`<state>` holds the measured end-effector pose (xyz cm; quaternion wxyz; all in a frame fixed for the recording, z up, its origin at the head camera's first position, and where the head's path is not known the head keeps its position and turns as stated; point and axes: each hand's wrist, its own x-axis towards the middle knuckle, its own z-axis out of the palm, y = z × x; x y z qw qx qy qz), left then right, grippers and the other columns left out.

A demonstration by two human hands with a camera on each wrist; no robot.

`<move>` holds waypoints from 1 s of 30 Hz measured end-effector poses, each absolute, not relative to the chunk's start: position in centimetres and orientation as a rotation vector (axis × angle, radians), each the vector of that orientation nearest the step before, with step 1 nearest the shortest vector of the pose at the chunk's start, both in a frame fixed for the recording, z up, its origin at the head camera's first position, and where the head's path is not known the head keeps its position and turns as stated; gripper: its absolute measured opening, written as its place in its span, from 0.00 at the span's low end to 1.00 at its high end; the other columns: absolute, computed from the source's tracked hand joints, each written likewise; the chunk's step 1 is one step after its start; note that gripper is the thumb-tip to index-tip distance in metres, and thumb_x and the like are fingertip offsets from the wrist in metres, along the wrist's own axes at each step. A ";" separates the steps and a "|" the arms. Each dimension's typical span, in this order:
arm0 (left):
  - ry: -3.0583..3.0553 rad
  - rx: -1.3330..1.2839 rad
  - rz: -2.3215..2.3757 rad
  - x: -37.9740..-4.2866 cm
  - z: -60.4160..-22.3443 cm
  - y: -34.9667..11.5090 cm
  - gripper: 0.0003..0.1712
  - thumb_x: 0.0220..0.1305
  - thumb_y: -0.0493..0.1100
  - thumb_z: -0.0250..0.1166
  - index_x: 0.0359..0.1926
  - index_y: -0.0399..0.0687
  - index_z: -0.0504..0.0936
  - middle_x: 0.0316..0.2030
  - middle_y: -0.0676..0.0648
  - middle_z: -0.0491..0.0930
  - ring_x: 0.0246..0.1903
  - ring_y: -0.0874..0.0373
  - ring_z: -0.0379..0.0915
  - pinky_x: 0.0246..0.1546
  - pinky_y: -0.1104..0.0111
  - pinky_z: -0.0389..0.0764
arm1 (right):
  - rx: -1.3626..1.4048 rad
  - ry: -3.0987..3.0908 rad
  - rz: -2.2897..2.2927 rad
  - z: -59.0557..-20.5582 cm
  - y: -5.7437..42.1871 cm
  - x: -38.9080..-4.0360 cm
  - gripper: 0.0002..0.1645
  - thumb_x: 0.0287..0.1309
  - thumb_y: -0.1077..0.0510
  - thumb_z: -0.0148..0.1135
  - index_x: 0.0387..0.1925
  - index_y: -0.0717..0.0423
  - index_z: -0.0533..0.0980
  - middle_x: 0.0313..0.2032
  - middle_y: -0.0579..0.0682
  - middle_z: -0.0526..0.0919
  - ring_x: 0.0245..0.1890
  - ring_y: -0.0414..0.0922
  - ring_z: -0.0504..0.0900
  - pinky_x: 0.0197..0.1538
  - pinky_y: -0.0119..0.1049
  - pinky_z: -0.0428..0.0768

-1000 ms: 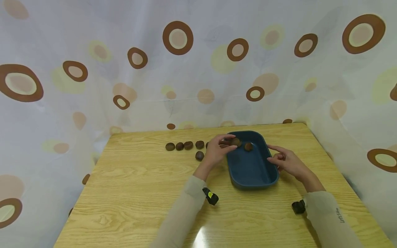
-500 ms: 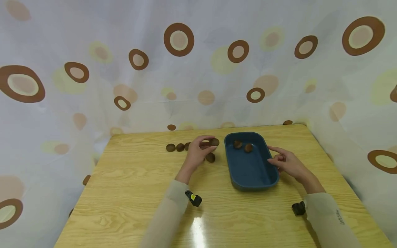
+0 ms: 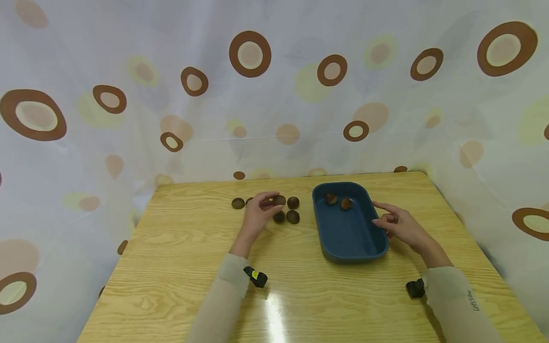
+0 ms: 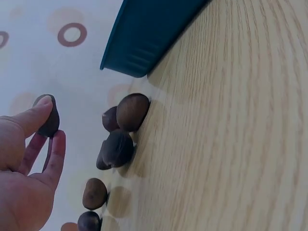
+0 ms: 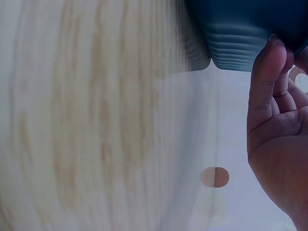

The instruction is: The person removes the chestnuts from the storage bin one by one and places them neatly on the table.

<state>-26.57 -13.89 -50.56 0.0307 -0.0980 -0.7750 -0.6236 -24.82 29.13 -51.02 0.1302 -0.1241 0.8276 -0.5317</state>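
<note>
- Bare left hand (image 3: pixel 256 213) has shifted toward nine o'clock since half a second ago, farther from the deep, dark-blue rectangular tray with rounded corners (image 3: pixel 347 236).
- Inside the tray: two brown, rounded nuts (image 3: pixel 331 198), near eleven and twelve o'clock.
- Pinched between the left thumb and fingers, off the table: one brown nut (image 4: pixel 50 122).
- On the pale wood-grain table (image 3: pixel 184 267), toward the tray's nine o'clock: at least six loose nuts (image 4: pixel 132 112), some hidden by the left hand in the head view.
- Right hand (image 3: pixel 396 225), at three o'clock, grips the tray's wall.
</note>
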 end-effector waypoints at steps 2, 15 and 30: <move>-2.387 -0.278 -1.907 -26.6 -50.7 -14.3 0.25 0.67 0.43 0.73 0.63 0.46 0.82 0.63 0.45 0.78 0.60 0.47 0.77 0.63 0.59 0.81 | -0.368 2.402 -1.548 -51.1 29.1 -24.8 0.42 0.76 0.51 0.60 0.81 0.57 0.54 0.26 0.46 0.81 0.24 0.47 0.75 0.30 0.41 0.82; -2.446 -0.185 -1.858 -26.2 -51.6 -16.5 0.23 0.67 0.39 0.72 0.62 0.41 0.82 0.62 0.42 0.79 0.59 0.43 0.76 0.63 0.54 0.80 | -0.367 2.412 -1.537 -50.9 29.0 -24.7 0.42 0.76 0.51 0.60 0.81 0.58 0.54 0.25 0.44 0.80 0.24 0.45 0.76 0.30 0.41 0.82; -2.554 -0.094 -1.766 -26.1 -52.4 -16.8 0.22 0.66 0.37 0.73 0.60 0.45 0.84 0.60 0.40 0.79 0.56 0.41 0.78 0.57 0.51 0.82 | -0.372 2.400 -1.549 -51.0 29.0 -24.7 0.42 0.76 0.52 0.60 0.81 0.59 0.54 0.25 0.45 0.80 0.23 0.48 0.75 0.29 0.41 0.81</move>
